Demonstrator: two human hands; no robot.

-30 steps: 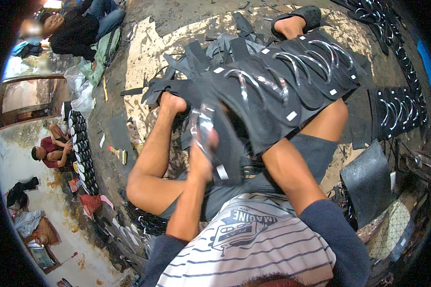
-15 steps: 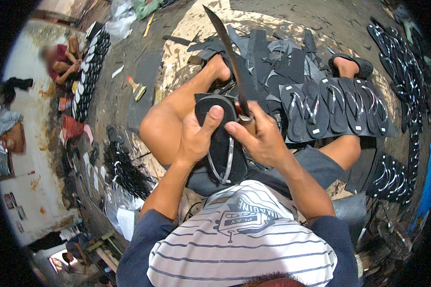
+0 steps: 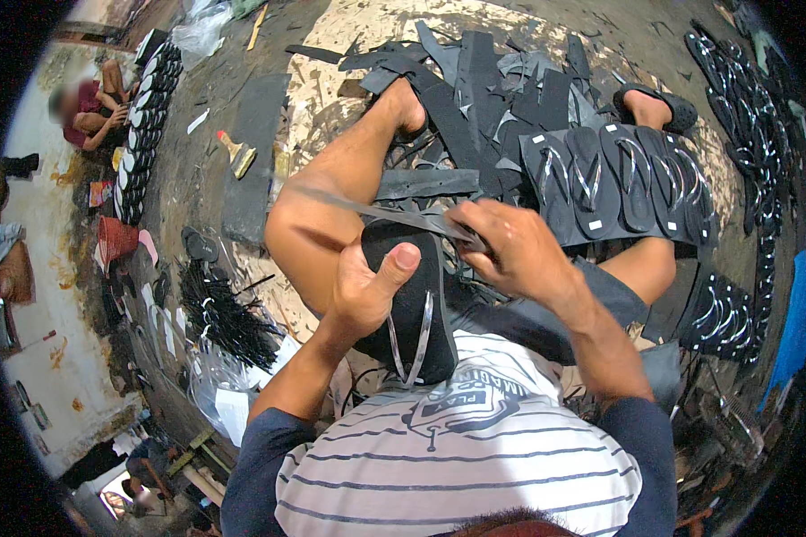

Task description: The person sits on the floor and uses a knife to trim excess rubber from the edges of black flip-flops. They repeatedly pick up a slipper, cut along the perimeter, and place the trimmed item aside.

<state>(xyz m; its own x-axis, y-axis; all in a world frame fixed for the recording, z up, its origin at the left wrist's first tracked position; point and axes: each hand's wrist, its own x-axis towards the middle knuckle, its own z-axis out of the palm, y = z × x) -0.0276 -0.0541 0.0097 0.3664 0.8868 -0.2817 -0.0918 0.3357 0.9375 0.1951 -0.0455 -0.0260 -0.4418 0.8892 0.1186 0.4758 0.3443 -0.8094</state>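
Observation:
My left hand [image 3: 360, 295] is closed round the left side of a black flip-flop [image 3: 421, 327], thumb lying across its top. The sole is tilted in front of my shirt, and its clear, shiny strap is toward me. In my right hand [image 3: 515, 251] is a knife [image 3: 412, 219] with a long, dark blade. Blurred by motion, the blade points left, passing just beyond the sole's far end; whether it touches is unclear. Fingers hide most of the handle. A dark strip [image 3: 428, 184] lies just past the blade, between my legs.
Black offcuts [image 3: 475, 89] cover the board between my feet. Strapped flip-flops [image 3: 587, 179] lie in a row on the right, with more piled [image 3: 743, 125] beyond. A brush [image 3: 237, 154] rests on a dark slab [image 3: 252, 134] at left. Another person [image 3: 90, 121] sits far left beside stacked footwear [image 3: 152, 116].
The knife has swung from upright to pointing left over the flip-flop's far end. My right hand has turned over, knuckles up. The flip-flop has come slightly toward me. The dark strip now shows.

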